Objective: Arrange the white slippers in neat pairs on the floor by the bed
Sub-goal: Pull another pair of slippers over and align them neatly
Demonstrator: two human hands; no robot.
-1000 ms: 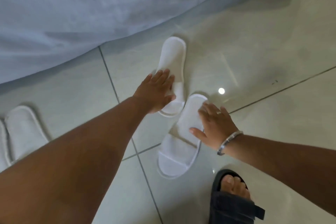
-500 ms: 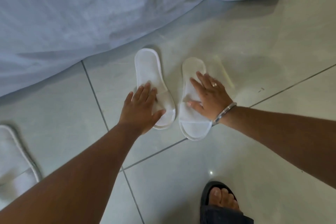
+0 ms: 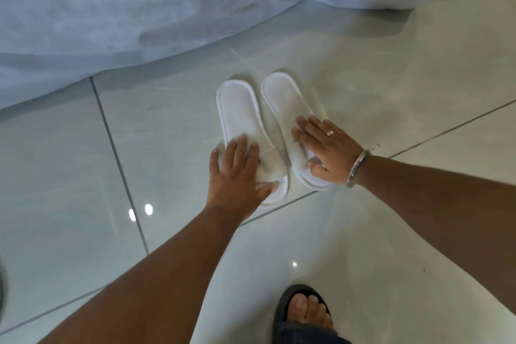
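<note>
Left hand (image 3: 234, 173) and right hand (image 3: 324, 151) press flat, fingers spread, gripping nothing, on two side-by-side white slippers (image 3: 240, 109) near the bed sheet (image 3: 139, 8).

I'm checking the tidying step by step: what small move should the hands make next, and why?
Probably lift both hands away. The left hand and right hand lie flat on the two white cloth slippers, which already sit side by side, almost touching, near the bed sheet.

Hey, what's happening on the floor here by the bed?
A person is lining up two white slippers on the tiled floor beside the bed sheet. The left hand lies flat on the left slipper, and the right hand on the right slipper. The slippers lie side by side, nearly parallel, heels toward the bed.
</note>
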